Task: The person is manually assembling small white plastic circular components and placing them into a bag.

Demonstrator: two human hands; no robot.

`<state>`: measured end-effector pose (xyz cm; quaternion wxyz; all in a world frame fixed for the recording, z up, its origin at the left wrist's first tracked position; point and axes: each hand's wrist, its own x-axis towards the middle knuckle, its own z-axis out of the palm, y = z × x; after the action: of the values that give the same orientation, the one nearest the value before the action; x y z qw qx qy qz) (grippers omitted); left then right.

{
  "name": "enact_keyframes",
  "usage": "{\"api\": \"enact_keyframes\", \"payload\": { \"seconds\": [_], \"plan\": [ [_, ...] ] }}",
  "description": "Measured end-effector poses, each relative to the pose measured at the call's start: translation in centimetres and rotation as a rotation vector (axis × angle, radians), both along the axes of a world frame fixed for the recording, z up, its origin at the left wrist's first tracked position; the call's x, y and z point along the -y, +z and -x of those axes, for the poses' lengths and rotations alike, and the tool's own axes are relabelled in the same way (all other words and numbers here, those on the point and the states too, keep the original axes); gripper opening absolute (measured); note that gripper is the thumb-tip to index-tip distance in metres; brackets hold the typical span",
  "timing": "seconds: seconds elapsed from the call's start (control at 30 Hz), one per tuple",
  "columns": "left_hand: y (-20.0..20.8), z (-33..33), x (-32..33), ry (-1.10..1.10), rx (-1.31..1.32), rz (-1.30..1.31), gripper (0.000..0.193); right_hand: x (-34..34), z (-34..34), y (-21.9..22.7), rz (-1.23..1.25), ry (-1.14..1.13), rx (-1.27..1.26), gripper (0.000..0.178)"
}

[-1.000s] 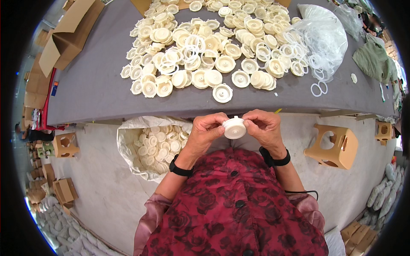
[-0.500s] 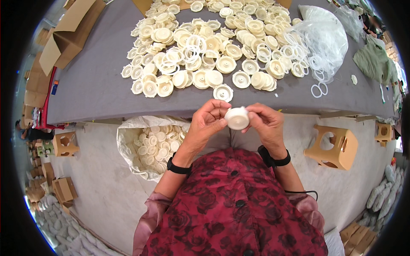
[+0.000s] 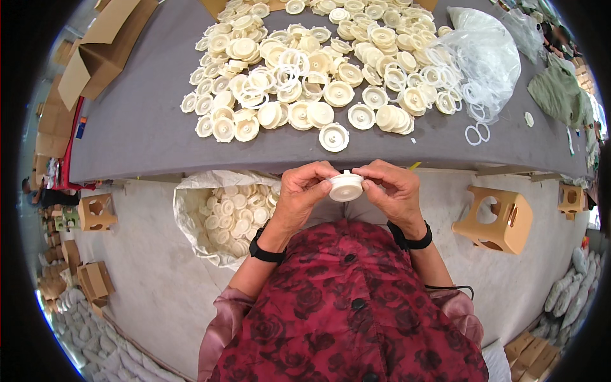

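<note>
Between my two hands, just off the table's front edge, is a cream plastic cap with a round raised face. My left hand pinches its left rim with thumb and fingers. On the opposite rim, my right hand grips it the same way. One similar cap lies alone near the table edge, straight beyond my hands. Farther back, a wide heap of cream caps covers the table, with thin white rings scattered over it. Two loose rings rest to the right.
A clear plastic bag of rings sits on the grey table at right. Below the table's edge, left of my legs, stands a white sack full of caps. A tan stool is on the floor at right; an open carton stands far left.
The cap has shifted slightly left and down and turned in my fingers. My right hand has moved a little left and down, and both hands now grip opposite rims.
</note>
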<state>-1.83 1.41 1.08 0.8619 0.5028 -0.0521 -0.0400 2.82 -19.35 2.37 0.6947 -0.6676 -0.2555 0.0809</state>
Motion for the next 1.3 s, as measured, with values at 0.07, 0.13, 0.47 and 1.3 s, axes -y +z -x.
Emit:
{"api": "enact_keyframes", "payload": {
  "seconds": [0.07, 0.13, 0.47, 1.3],
  "plan": [
    [0.3, 0.0, -0.1, -0.019, 0.017, -0.068, 0.017, -0.1, 0.1, 0.1, 0.024, -0.004, 0.053, 0.020],
    [0.6, 0.0, 0.0, -0.037, 0.035, -0.135, 0.017, -0.3, 0.0, 0.3, 0.039, -0.002, 0.102, 0.020],
    [2.2, -0.4, 0.0, -0.046, -0.003, -0.364, 0.019, -0.1, 0.1, 0.6, 0.161, 0.019, 0.058, 0.018],
    [2.7, 3.6, -6.3, -0.173, 0.082, -1.009, 0.019, -3.2, -0.3, 0.8, 0.375, -0.008, 0.258, 0.022]
  ]
}}
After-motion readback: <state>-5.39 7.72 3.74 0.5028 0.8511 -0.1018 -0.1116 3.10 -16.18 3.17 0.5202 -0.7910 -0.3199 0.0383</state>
